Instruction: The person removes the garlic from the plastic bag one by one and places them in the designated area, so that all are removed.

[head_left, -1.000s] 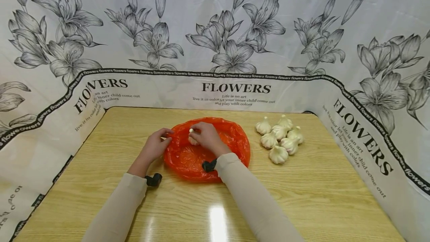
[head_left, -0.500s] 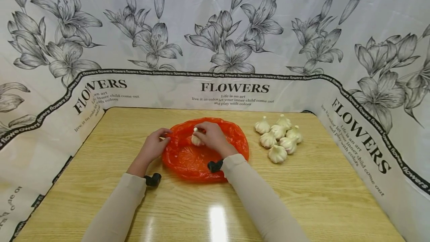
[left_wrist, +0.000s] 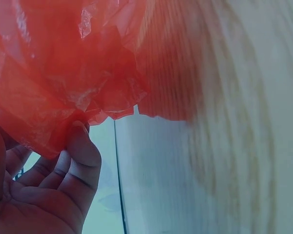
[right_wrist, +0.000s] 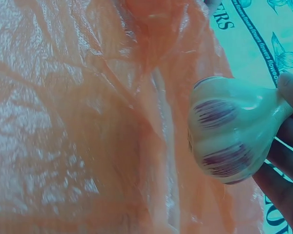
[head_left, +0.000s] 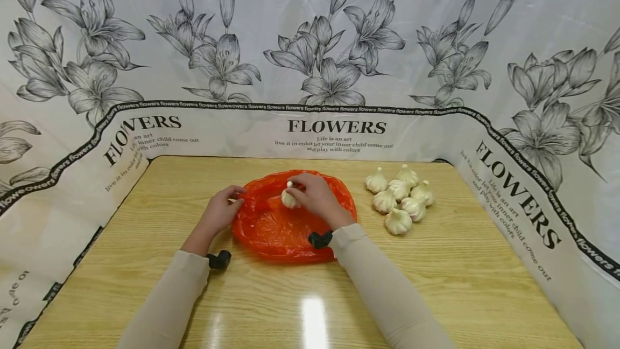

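Observation:
A red plastic bag (head_left: 276, 230) lies spread wide on the table, its mouth facing up. At its left edge my left hand (head_left: 223, 210) pinches the rim; in the left wrist view the thin plastic (left_wrist: 58, 112) runs between thumb and fingers. Over the bag's far half, my right hand (head_left: 317, 197) holds a garlic bulb (head_left: 289, 198) by its neck. Seen from the right wrist, that bulb (right_wrist: 229, 131) is creamy white with purple streaks, and the bag's crinkled plastic (right_wrist: 88, 126) spreads behind it.
Several more garlic bulbs (head_left: 399, 222) sit in a cluster to the right of the bag on the wooden table (head_left: 271, 306). A white flower-printed cloth (head_left: 334, 85) hangs around the table's back and sides.
My right hand has moved slightly right over the bag, carrying the garlic bulb with it. The left hand keeps its grip on the rim.

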A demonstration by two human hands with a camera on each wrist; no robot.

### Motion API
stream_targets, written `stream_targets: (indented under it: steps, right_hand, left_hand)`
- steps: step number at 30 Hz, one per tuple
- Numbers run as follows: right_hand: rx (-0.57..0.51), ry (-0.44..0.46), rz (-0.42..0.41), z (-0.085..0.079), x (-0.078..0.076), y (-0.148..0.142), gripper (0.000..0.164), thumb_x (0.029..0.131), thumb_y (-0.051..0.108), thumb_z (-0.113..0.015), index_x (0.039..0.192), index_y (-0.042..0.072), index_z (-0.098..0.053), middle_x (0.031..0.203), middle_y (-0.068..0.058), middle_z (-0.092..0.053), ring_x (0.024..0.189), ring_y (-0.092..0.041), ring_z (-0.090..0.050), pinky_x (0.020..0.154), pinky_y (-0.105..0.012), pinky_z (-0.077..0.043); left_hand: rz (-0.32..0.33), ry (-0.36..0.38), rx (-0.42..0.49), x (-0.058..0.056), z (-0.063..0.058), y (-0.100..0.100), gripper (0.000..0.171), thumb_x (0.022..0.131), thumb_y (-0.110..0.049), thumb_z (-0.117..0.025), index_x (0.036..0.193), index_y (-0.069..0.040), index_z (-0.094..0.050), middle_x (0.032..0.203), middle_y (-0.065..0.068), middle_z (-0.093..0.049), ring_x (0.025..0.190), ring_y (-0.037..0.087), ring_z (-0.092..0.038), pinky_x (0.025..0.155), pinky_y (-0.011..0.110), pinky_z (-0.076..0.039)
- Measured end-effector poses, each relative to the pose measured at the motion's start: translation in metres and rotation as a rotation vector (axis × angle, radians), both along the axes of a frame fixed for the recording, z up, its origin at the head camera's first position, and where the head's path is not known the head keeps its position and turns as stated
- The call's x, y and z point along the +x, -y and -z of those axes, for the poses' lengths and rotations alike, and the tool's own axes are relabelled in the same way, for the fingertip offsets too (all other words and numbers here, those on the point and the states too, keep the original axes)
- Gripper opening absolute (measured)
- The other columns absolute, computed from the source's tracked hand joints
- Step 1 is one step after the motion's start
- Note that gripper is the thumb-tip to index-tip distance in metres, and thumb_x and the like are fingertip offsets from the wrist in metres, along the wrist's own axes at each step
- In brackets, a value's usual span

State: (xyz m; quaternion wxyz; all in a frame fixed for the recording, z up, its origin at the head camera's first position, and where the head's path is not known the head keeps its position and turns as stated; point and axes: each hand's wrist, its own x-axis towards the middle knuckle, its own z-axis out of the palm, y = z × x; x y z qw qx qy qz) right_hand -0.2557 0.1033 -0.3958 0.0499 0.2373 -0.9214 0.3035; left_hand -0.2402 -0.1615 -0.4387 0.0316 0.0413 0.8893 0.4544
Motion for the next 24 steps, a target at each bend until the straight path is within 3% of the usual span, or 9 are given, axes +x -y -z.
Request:
stream_targets:
  steps: [24]
  right_hand:
    - [-0.034,-0.160,0.066,-0.024,0.013,-0.050,0.029,0.093,0.028,-0.065,0.117,0.012,-0.069,0.109,-0.005,-0.069,0.095,-0.020,-0.068,0.082,-0.035,-0.056]
  left_hand:
    - [-0.055,-0.027,-0.021,-0.001,-0.002,-0.005,0.028,0.100,-0.017,-0.051,0.127,-0.013,-0.057,0.125,0.017,-0.058,0.095,0.029,-0.058,0.078,0.034,-0.057]
